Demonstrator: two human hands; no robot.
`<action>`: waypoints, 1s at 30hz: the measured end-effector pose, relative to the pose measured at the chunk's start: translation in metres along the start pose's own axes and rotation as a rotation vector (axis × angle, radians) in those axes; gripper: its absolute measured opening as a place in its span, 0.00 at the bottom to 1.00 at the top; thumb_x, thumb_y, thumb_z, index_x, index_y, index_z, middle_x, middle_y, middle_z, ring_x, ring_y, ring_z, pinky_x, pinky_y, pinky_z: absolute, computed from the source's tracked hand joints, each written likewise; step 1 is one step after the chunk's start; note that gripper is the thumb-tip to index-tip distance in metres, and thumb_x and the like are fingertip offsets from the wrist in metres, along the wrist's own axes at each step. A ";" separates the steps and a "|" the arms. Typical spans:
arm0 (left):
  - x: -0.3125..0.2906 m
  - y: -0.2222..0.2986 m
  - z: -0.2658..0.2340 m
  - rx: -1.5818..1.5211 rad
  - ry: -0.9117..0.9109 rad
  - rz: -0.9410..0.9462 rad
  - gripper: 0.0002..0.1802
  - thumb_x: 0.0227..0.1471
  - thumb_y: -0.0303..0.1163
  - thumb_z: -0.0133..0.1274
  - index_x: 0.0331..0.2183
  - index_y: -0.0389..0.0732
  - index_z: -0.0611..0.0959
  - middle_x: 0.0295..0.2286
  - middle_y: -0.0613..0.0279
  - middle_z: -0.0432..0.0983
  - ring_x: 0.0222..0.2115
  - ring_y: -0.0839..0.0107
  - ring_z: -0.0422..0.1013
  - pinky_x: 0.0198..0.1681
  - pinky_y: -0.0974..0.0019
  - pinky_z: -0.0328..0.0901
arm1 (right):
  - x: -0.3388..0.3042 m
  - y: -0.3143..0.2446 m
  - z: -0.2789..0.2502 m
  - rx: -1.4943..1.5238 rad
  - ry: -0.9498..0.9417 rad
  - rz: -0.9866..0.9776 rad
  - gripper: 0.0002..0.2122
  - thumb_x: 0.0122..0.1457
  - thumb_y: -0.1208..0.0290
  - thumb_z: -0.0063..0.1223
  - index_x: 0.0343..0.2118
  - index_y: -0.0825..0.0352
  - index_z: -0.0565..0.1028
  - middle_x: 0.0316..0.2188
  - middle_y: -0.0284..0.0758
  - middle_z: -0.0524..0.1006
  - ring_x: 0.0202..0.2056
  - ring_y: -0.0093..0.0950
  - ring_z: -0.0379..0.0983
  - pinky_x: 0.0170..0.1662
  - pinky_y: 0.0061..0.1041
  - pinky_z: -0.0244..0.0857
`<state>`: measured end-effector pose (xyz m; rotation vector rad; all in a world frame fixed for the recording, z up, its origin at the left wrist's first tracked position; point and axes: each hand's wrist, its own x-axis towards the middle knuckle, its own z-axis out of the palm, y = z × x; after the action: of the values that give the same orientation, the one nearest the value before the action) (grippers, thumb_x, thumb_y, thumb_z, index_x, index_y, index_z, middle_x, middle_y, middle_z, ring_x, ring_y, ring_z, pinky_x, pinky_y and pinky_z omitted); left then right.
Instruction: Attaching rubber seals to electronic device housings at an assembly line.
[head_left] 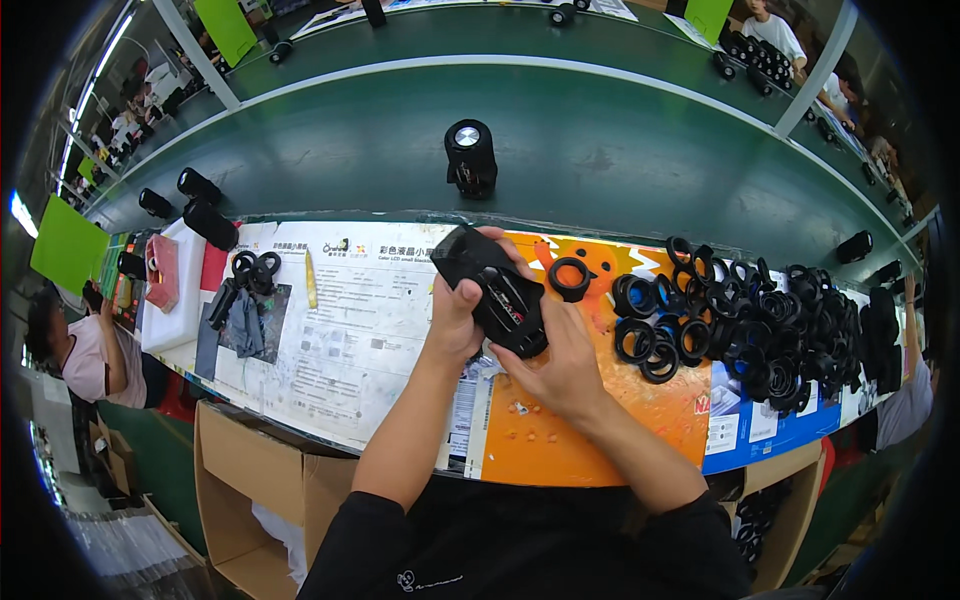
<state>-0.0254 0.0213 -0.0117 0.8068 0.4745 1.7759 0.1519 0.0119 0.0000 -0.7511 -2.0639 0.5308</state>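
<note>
Both my hands hold one black cylindrical speaker (500,300), tilted above the middle of the table. My left hand (458,318) is closed round its left side, with the thumb on top. On the lower right side, my right hand (562,365) wraps its fingers round the casing. A dark cap-like end of the speaker points up and left; red and white marks show on its side. A single black ring (569,279) lies just right of my hands. Further right spreads a big heap of black rings (775,325), some with blue inside.
Another black speaker (470,160) with a silver round end stands on the green conveyor (340,150) ahead. At left lie a yellow cutter-like tool (311,278), grey cloth (246,325) and a white foam block (178,290). Cardboard boxes (240,450) stand below; co-workers sit at both sides.
</note>
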 end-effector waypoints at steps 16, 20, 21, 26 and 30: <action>-0.009 0.001 0.003 0.061 -0.013 -0.128 0.43 0.51 0.49 0.78 0.58 0.38 0.75 0.45 0.53 0.80 0.46 0.58 0.82 0.53 0.53 0.80 | -0.003 0.005 0.000 0.058 0.001 -0.008 0.27 0.51 0.67 0.82 0.48 0.75 0.77 0.40 0.46 0.80 0.41 0.46 0.78 0.44 0.39 0.74; -0.010 -0.001 0.003 0.093 0.002 -0.132 0.40 0.52 0.44 0.76 0.58 0.37 0.76 0.45 0.53 0.81 0.46 0.58 0.82 0.53 0.53 0.80 | -0.006 0.006 -0.001 0.054 -0.029 0.031 0.26 0.52 0.67 0.82 0.48 0.75 0.78 0.39 0.46 0.80 0.41 0.45 0.79 0.44 0.38 0.74; -0.010 -0.002 0.003 0.094 0.003 -0.131 0.40 0.52 0.44 0.76 0.58 0.37 0.76 0.45 0.53 0.81 0.46 0.58 0.82 0.53 0.53 0.80 | -0.005 0.006 -0.001 0.055 -0.030 0.031 0.26 0.52 0.67 0.82 0.48 0.75 0.78 0.39 0.46 0.80 0.41 0.45 0.79 0.44 0.38 0.74; -0.011 -0.004 0.003 0.080 0.017 -0.148 0.37 0.53 0.42 0.75 0.57 0.37 0.76 0.45 0.53 0.82 0.46 0.59 0.82 0.53 0.53 0.80 | -0.003 0.006 -0.002 0.061 -0.002 0.011 0.25 0.52 0.67 0.81 0.47 0.75 0.79 0.39 0.45 0.81 0.40 0.45 0.79 0.43 0.38 0.74; -0.012 -0.006 0.001 0.081 0.027 -0.170 0.36 0.54 0.41 0.74 0.57 0.36 0.76 0.45 0.53 0.82 0.45 0.59 0.83 0.53 0.54 0.80 | -0.003 0.007 -0.002 0.040 0.003 -0.006 0.26 0.52 0.65 0.82 0.46 0.75 0.78 0.39 0.46 0.80 0.39 0.45 0.78 0.43 0.38 0.74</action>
<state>-0.0187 0.0122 -0.0186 0.7759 0.6179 1.6206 0.1578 0.0152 -0.0052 -0.7218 -2.0461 0.5653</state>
